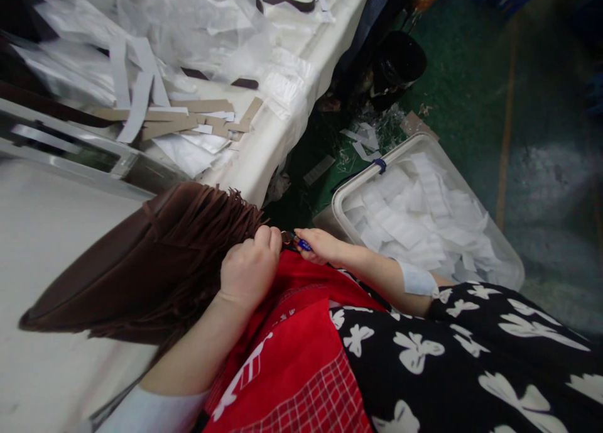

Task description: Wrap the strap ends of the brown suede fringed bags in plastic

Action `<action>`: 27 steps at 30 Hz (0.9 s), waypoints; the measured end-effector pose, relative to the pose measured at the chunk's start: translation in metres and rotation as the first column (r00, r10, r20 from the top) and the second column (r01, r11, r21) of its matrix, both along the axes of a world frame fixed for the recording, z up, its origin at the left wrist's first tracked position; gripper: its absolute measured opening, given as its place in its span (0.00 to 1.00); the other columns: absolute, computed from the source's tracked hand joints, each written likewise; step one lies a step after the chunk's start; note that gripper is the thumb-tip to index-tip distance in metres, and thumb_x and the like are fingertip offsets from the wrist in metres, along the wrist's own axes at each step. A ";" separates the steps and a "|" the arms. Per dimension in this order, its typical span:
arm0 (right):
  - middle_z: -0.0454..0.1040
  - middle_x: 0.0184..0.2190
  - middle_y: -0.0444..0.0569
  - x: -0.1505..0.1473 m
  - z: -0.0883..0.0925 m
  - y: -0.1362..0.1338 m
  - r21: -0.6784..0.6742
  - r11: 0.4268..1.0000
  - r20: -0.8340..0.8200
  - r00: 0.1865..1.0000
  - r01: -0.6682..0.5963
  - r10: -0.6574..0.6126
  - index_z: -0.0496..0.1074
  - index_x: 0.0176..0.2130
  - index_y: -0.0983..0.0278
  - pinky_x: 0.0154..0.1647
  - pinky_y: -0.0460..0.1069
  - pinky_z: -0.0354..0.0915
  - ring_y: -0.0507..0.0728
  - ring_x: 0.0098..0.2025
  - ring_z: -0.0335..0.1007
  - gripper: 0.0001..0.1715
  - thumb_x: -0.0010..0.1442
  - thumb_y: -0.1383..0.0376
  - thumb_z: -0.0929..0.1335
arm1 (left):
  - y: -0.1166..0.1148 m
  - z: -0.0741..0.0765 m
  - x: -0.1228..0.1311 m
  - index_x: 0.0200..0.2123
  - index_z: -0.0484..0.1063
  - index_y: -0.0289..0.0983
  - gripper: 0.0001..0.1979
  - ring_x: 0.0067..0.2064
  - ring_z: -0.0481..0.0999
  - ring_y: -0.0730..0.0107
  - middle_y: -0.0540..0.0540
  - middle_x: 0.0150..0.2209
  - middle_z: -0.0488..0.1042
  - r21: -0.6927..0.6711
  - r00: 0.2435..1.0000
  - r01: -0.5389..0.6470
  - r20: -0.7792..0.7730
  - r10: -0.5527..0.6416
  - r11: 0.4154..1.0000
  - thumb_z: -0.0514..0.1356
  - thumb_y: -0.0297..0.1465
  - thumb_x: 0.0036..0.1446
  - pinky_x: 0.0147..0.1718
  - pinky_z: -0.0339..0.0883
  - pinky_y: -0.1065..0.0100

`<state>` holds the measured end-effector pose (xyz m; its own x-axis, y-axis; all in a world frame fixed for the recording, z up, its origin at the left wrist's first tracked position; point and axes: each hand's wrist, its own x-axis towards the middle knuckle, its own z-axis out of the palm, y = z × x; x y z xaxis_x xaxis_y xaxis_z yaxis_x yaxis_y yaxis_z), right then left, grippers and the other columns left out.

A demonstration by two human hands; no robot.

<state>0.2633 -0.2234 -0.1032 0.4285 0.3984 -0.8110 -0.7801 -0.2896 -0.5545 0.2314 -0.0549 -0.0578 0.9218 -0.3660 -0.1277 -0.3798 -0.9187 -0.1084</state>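
A dark brown fringed leather bag (pixel 122 263) lies on its side on the white table, its fringe toward my hands. My left hand (pixel 249 263) is closed at the fringe end, in front of the red apron. A small piece of brown strap with a metal fitting (pixel 286 238) shows just beyond its fingers, and it seems to be what they pinch. Close by on the right, my right hand (pixel 320 246) is closed around a small blue tool (pixel 304 244) pointed at that strap. The tool's working end is too small to make out.
Paper and cardboard strips (pixel 198 119) and clear plastic bags (pixel 188 24) lie on the table (pixel 42 376) beyond a clear-sided frame (pixel 127 166). Right of the table edge, a plastic bin (pixel 499 257) full of white pieces stands on the green floor. Scraps and a black bucket (pixel 400 56) are behind it.
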 end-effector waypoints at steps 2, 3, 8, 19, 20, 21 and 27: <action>0.49 0.10 0.36 0.000 0.002 0.001 0.001 1.000 -0.015 1.000 0.009 -0.009 0.59 0.26 0.62 0.10 0.42 0.36 0.46 0.11 0.37 0.24 0.66 0.50 0.54 | 0.001 0.000 0.001 0.37 0.66 0.36 0.17 0.25 0.71 0.63 0.45 0.31 0.67 -0.001 1.000 0.010 0.023 -0.010 1.000 0.38 0.26 0.66 0.20 0.47 0.63; 0.49 0.10 0.36 0.000 0.002 0.001 0.005 1.000 -0.019 1.000 0.013 -0.013 0.60 0.27 0.62 0.10 0.42 0.36 0.46 0.11 0.37 0.24 0.66 0.51 0.54 | 0.001 0.001 0.001 0.37 0.66 0.36 0.17 0.25 0.71 0.63 0.45 0.31 0.67 -0.002 0.999 0.010 0.030 -0.010 1.000 0.38 0.26 0.66 0.20 0.47 0.63; 0.49 0.11 0.35 0.000 0.001 -0.001 0.074 0.997 -0.046 0.999 0.028 -0.024 0.59 0.28 0.62 0.10 0.41 0.36 0.46 0.11 0.36 0.25 0.66 0.48 0.54 | 0.003 0.001 0.003 0.37 0.66 0.37 0.16 0.25 0.72 0.64 0.45 0.30 0.67 -0.004 1.000 -0.004 0.025 0.004 1.000 0.39 0.27 0.66 0.20 0.46 0.64; 0.53 0.12 0.35 0.000 0.000 -0.003 0.245 0.955 -0.069 0.985 0.169 -0.156 0.63 0.29 0.64 0.10 0.40 0.38 0.45 0.11 0.39 0.36 0.63 0.39 0.51 | 0.021 0.011 0.012 0.37 0.70 0.42 0.06 0.28 0.74 0.63 0.50 0.34 0.73 -0.247 0.974 -0.224 -0.013 0.228 0.943 0.58 0.36 0.55 0.23 0.51 0.65; 0.53 0.12 0.36 0.000 0.001 -0.001 0.256 0.953 -0.048 0.987 0.163 -0.156 0.64 0.29 0.64 0.10 0.40 0.38 0.45 0.11 0.39 0.35 0.63 0.39 0.51 | 0.023 0.012 0.014 0.36 0.70 0.42 0.06 0.30 0.74 0.63 0.50 0.35 0.74 -0.281 0.970 -0.240 -0.024 0.243 0.929 0.59 0.35 0.55 0.24 0.52 0.65; 0.53 0.11 0.36 0.001 0.002 0.001 0.267 0.951 -0.026 0.988 0.156 -0.154 0.64 0.28 0.65 0.10 0.40 0.38 0.45 0.11 0.39 0.35 0.64 0.40 0.52 | 0.026 0.013 0.016 0.36 0.71 0.42 0.05 0.31 0.75 0.63 0.51 0.35 0.74 -0.315 0.967 -0.253 -0.040 0.253 0.915 0.59 0.34 0.54 0.25 0.54 0.66; 0.51 0.10 0.35 0.007 0.010 0.009 0.293 0.953 0.093 0.990 0.076 -0.108 0.63 0.24 0.65 0.11 0.41 0.38 0.44 0.11 0.39 0.33 0.64 0.42 0.56 | 0.036 0.012 0.023 0.35 0.72 0.41 0.06 0.37 0.75 0.65 0.51 0.35 0.74 -0.462 0.959 -0.285 -0.146 0.245 0.840 0.59 0.30 0.51 0.31 0.59 0.69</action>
<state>0.2700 -0.2143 -0.0927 0.5521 0.5626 -0.6154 -0.7276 -0.0353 -0.6851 0.2546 -0.0190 -0.0454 0.9866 -0.1437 -0.0771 -0.1034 -0.9171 0.3849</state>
